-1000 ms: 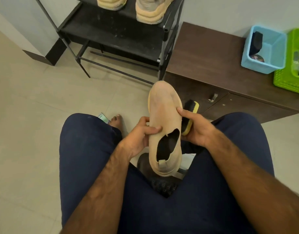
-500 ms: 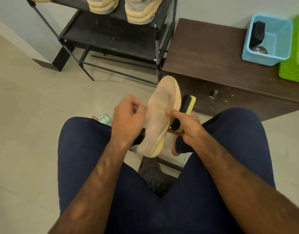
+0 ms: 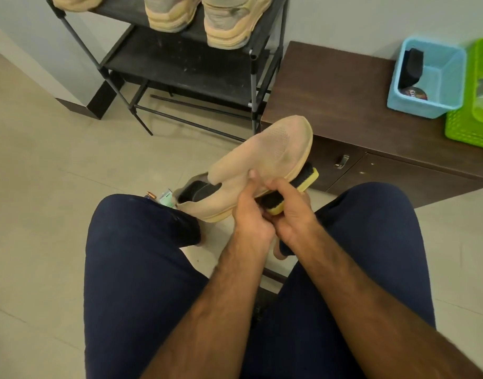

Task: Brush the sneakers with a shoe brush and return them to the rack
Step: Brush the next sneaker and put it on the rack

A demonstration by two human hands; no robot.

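Beige tile floor [image 3: 43,187] | black rack [image 3: 180,64] beside brown cabinet [image 3: 330,86] | left hand [image 3: 251,217] grips sneaker [image 3: 273,151] | right hand [image 3: 295,217] grips brush [image 3: 305,180]

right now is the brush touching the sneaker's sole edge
Touching. The head view shows the brush bristles pressed against the sneaker along its sole edge, with no gap between them.

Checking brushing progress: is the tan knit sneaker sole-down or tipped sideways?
Tipped sideways: the tan knit sneaker shows its upper to the camera, its sole rim beside the yellow-backed black brush.
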